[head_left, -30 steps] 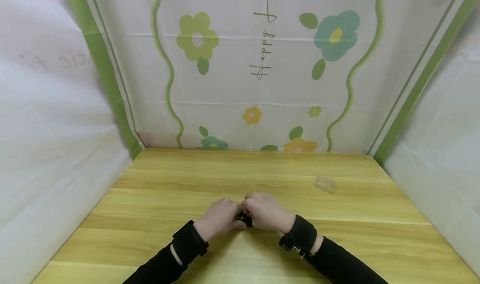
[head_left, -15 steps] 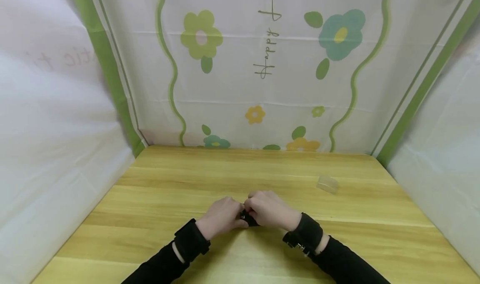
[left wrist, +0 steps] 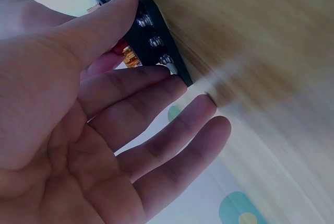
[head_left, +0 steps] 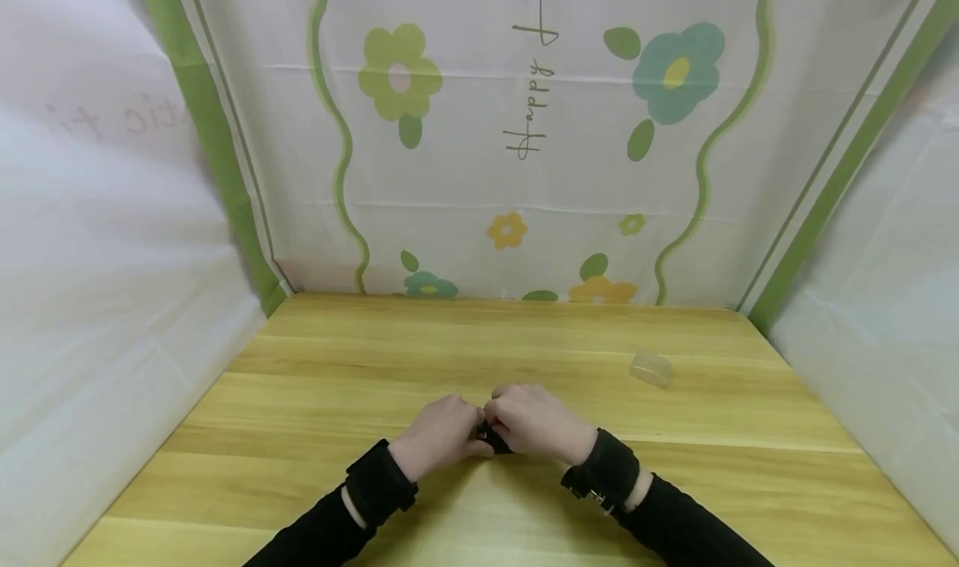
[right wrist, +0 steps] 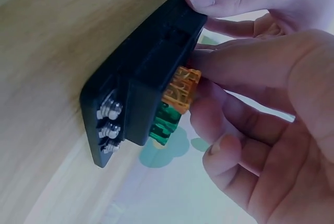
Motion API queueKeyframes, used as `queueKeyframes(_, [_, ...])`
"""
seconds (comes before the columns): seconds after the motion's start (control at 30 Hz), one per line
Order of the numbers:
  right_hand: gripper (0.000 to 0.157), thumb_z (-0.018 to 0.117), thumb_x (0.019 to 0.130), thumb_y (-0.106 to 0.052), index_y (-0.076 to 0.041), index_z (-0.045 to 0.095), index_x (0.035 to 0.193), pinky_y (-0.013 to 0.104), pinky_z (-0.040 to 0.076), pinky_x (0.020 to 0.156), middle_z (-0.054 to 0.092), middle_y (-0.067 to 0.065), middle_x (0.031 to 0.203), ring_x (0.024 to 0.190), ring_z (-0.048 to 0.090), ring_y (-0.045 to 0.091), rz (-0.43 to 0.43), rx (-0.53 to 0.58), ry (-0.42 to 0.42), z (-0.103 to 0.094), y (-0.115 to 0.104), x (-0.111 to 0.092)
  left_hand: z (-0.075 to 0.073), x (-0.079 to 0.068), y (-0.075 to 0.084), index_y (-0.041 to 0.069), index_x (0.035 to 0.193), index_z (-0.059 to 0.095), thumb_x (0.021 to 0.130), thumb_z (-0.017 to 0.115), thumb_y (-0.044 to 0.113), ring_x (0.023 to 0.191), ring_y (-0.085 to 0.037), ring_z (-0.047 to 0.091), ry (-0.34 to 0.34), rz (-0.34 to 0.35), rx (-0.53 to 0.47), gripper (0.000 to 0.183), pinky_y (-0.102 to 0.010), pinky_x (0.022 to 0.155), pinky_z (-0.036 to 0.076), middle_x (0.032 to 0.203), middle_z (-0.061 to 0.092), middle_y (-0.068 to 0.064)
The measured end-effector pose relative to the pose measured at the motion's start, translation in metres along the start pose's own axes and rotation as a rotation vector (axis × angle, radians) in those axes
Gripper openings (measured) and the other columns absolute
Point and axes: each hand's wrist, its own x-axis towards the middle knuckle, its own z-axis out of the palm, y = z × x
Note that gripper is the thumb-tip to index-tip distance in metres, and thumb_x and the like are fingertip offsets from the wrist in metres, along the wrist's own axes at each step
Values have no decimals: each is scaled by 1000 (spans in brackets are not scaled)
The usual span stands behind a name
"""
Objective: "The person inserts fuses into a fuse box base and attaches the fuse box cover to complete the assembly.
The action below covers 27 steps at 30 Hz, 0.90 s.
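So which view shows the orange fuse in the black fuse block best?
The right wrist view: the orange fuse sits in the black fuse block, pinched by the right hand, above a green fuse. The left wrist view shows only a sliver of it; in the head view the hands hide it.

A makeshift recording booth, this: a pale wood bench [head_left: 419,359] boxed in on three sides by hung sheets [head_left: 112,259], the back one a floral cloth [head_left: 524,134] lettered "Happy", green-striped at its edges, closing off any room beyond.
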Motion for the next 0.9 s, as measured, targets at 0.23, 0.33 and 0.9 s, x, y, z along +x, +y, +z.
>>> queueKeyframes(0.23, [26,62,87,-7,-20,49,68,16,20,49,35,-8,65,55,27,4,9,-18,-1,1,-2,1,-4,-1,1,17,67,49,82,74,33,50,-3,32,6,17,-16,33,-18,49,23,56,34,9])
queueKeyframes(0.33, [25,62,87,-7,-19,50,68,16,20,50,35,-7,65,55,27,4,12,-30,1,1,-3,1,-4,-2,2,17,67,49,81,74,33,51,-3,32,7,18,-17,33,-18,49,23,56,35,10])
queueKeyframes(0.9, [26,63,87,-8,-19,49,67,17,21,50,34,-7,65,55,27,5,31,-39,-12,-3,-7,0,-3,-1,2,18,65,49,81,74,34,50,-4,33,-3,11,-19,34,-19,49,23,55,34,9])
